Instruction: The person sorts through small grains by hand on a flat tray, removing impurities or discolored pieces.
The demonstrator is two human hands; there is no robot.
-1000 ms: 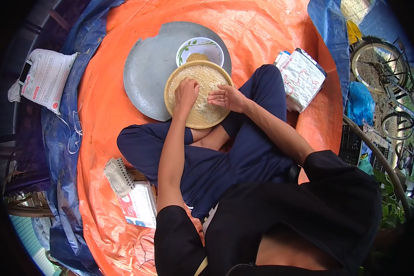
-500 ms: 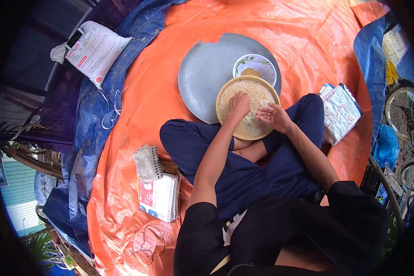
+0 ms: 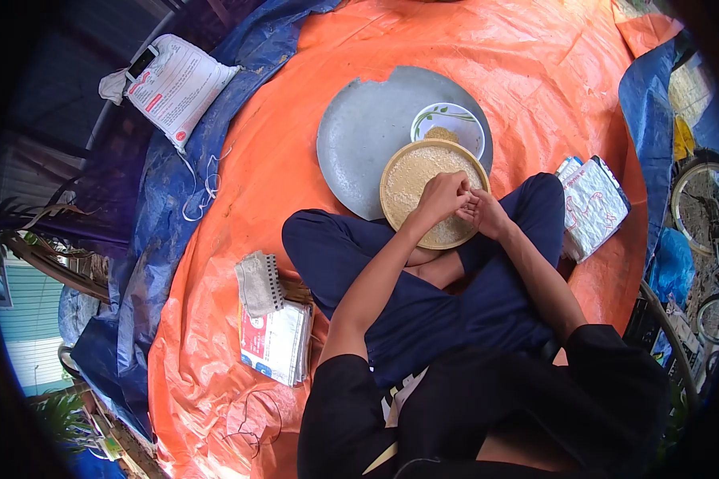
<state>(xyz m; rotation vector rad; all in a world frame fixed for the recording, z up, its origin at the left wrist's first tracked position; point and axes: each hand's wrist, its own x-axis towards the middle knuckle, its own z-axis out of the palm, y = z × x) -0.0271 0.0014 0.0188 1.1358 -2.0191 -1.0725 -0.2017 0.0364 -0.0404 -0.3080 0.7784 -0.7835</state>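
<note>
A round, shallow woven basket [image 3: 401, 215] rests at my crossed legs, with a spread of pale grain [image 3: 417, 172] inside it. Above the grain, my left hand [image 3: 443, 198] is closed in a pinch; whatever lies between its fingertips is too small to make out. My right hand [image 3: 486, 214] meets it from the right, palm turned up and fingers half curled but apart, with no held thing visible. Just beyond the basket stands a white bowl [image 3: 470, 132] with a green leaf pattern, holding some brownish grain [image 3: 441, 134].
The bowl stands on a round grey metal sheet [image 3: 359, 136] with a broken edge. Under everything lies an orange tarp [image 3: 256, 184]. A stuffed white sack [image 3: 185, 89] is at upper left, stacked papers and a notebook [image 3: 259, 284] at left, a folded packet [image 3: 595, 206] at right.
My left hand has moved right, from over the basket's middle to my right hand, and the two now touch. The right hand's fingers have curled a little. The view has shifted slightly.
</note>
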